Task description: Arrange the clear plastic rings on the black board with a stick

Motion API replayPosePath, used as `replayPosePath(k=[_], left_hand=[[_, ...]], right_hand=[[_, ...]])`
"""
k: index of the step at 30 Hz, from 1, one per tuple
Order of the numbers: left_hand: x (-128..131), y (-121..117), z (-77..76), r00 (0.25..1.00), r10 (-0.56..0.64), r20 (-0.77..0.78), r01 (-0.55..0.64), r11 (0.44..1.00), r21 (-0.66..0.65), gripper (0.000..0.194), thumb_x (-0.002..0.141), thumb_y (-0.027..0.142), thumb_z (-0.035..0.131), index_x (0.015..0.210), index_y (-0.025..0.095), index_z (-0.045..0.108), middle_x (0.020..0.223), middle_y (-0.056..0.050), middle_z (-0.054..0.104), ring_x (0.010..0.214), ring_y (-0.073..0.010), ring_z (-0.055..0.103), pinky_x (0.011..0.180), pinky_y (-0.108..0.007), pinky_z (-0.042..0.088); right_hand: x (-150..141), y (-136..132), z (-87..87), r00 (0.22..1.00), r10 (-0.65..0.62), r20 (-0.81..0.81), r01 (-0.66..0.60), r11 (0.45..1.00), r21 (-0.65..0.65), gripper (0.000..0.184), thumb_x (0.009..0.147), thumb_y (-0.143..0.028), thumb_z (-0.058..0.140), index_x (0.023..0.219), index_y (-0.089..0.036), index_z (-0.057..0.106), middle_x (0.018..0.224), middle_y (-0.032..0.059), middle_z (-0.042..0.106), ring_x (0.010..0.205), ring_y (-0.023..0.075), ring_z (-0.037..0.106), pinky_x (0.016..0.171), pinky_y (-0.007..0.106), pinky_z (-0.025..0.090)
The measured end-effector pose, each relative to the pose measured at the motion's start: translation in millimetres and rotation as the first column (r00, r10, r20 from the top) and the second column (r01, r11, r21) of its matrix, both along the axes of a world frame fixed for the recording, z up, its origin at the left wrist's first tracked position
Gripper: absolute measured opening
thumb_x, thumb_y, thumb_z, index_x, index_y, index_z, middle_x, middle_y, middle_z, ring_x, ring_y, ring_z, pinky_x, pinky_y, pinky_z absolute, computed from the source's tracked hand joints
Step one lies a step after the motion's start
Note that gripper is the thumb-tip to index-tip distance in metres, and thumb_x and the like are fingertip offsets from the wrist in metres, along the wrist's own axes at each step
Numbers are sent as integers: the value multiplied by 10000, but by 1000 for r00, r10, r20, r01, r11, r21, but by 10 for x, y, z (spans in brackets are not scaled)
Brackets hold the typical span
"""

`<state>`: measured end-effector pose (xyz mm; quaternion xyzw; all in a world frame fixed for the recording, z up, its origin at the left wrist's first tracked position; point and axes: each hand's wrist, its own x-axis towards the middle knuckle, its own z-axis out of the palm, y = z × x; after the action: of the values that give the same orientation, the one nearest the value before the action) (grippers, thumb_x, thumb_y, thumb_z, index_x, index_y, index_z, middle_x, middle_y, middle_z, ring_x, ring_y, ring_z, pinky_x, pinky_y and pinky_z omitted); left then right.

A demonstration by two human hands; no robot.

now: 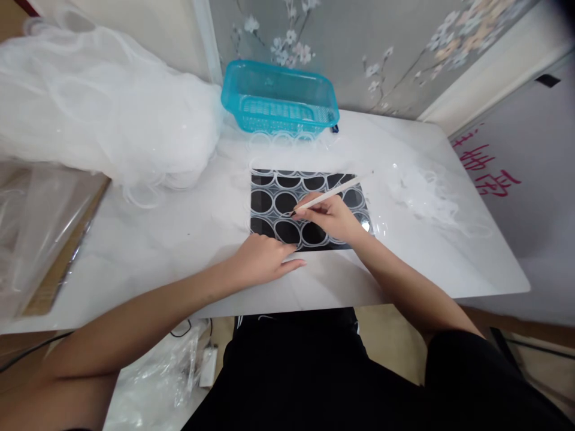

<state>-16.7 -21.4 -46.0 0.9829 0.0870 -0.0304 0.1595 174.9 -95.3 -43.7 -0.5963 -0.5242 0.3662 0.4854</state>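
Observation:
A sheet with rows of pale-edged rings [285, 230] lies on a black board [261, 202] near the table's front edge. My right hand [332, 216] grips a slim white pen-like tool [336, 190] in a pinch. Its dark tip is down at the sheet, by the edge of a ring near the middle; whether it is a blade or a nib is too small to tell. My left hand [265, 258] rests on the sheet's lower left part, thumb and index finger stretched out, holding nothing.
Behind the board stands a blue plastic basket [278, 73], with clear ring-shaped pieces in front of it. A heap of clear plastic scraps [422, 193] lies to the right. A large, full translucent bag [135, 114] and a cardboard piece [67, 257] are at the left.

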Motion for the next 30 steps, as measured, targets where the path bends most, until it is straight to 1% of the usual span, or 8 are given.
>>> replayPosePath(k=[4,6,8,12,16,19,22,30], left_hand=[[9,-42,30,1000,28,-14,-27,998,50,405,915,494,377,990,245,688,745,-54,704,679,-232,663,551,-292,414],[22,-54,29,998,57,-7,-56,994,90,375,909,463,398,1079,263,666,753,-56,711,667,-239,665,546,-299,420],[40,-60,28,997,78,-3,-77,989,129,359,910,435,400,1104,273,655,736,-47,710,651,-244,666,534,-303,425],[107,-81,63,994,111,-10,-106,973,206,326,922,362,373,1017,238,659,737,-45,707,654,-257,672,534,-312,443],[245,-124,125,978,207,-9,-195,934,299,320,917,338,375,868,176,647,686,-96,685,664,-294,673,552,-345,461],[365,-121,157,972,233,3,-221,917,333,289,907,340,392,933,169,624,670,-106,677,650,-308,667,537,-353,460],[442,-49,169,972,233,-31,-212,925,316,294,908,367,392,987,193,615,701,-90,684,657,-292,666,544,-335,449],[439,192,177,974,185,-131,-160,971,180,357,901,399,375,805,221,669,773,-47,700,694,-216,646,537,-263,375]], right_hand=[[17,-101,18,970,-188,-155,198,979,47,193,828,-389,629,879,-204,626,806,8,663,756,160,667,738,321,544],[16,-177,52,963,-256,-80,263,959,108,187,844,-384,609,890,-204,630,815,15,661,750,165,663,722,318,536],[-9,-263,71,951,-290,107,272,950,157,177,863,-363,584,894,-198,641,836,31,660,775,172,648,721,312,513],[-98,-396,13,902,-198,383,174,980,99,176,900,-291,505,869,-181,640,823,44,653,749,167,605,673,290,467],[-138,-432,-75,920,-147,364,151,988,19,185,906,-269,472,860,-177,626,795,35,634,687,153,576,623,270,438],[-125,-426,-102,931,-167,325,168,986,25,190,910,-279,461,870,-175,614,818,36,624,680,147,568,626,264,436],[-114,-415,-116,936,-143,321,140,990,30,219,932,-299,423,881,-176,596,844,38,611,658,135,555,643,261,431],[-132,-418,-108,859,-8,511,41,998,-55,264,978,-309,331,986,-209,575,882,33,634,647,127,539,664,236,379]])
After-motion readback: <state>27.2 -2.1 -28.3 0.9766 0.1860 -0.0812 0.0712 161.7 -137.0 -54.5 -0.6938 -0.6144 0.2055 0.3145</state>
